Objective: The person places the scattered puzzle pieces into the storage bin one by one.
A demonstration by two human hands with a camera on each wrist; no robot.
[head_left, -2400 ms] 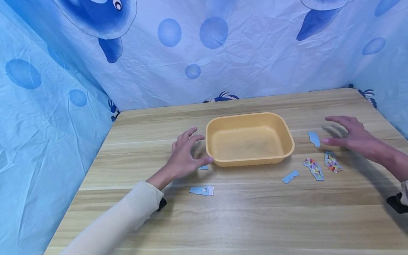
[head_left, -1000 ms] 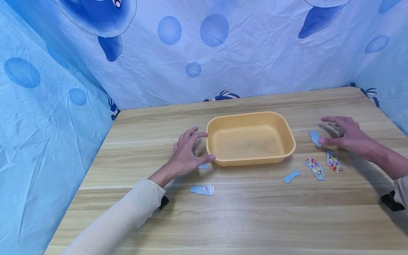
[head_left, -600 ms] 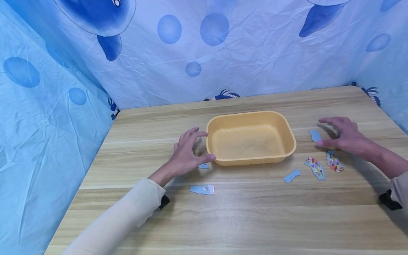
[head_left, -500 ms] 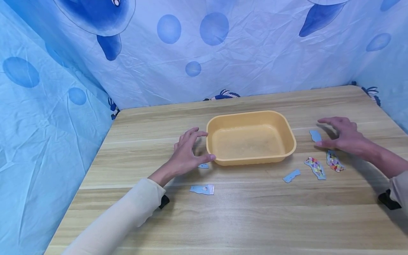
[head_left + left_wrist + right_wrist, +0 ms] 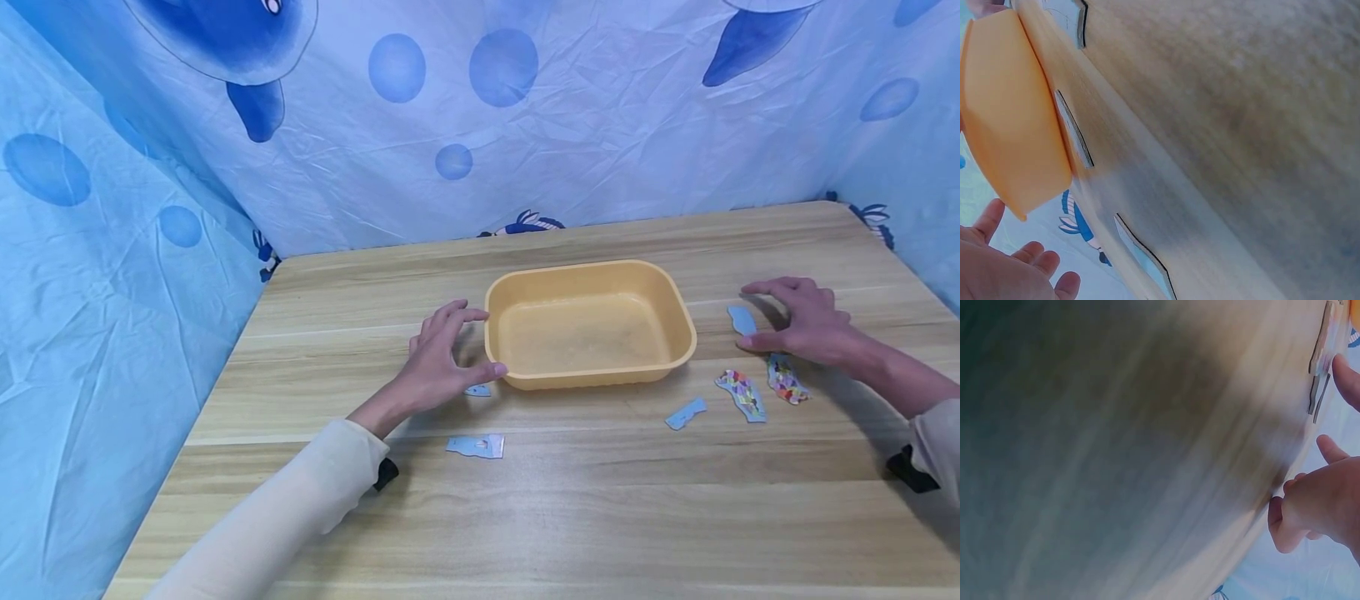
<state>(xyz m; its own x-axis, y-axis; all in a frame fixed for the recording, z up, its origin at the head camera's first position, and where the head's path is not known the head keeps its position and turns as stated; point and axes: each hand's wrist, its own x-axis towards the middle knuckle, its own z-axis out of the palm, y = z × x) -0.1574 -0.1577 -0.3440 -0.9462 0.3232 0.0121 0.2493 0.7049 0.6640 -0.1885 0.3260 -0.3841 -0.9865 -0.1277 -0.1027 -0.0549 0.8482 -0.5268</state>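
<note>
A shallow yellow-orange plastic tray (image 5: 588, 333) sits on the wooden table. At its left end is my left hand (image 5: 441, 360), fingers spread, with the thumb at the front corner and the index fingertip right at the rim. The left wrist view shows that fingertip by the tray's edge and the other fingers free. My right hand (image 5: 806, 323) reaches over a small flat light-blue piece (image 5: 742, 320) with wavy edges. Its thumb tip overlaps the lower end of this piece, and its fingers are spread and slightly bent.
Two multicoloured flat pieces, one nearer (image 5: 742, 395) and one farther right (image 5: 786, 380), lie below the right hand with a narrow blue piece (image 5: 686, 413). Another blue piece (image 5: 476, 447) lies in front of the left hand, one more (image 5: 477, 390) under its thumb. A blue curtain (image 5: 585, 133) stands behind.
My right hand has moved left and slightly down, bringing its thumb from beside the light-blue piece to its lower end. The left hand came up to the tray's rim early on and has stayed there.
</note>
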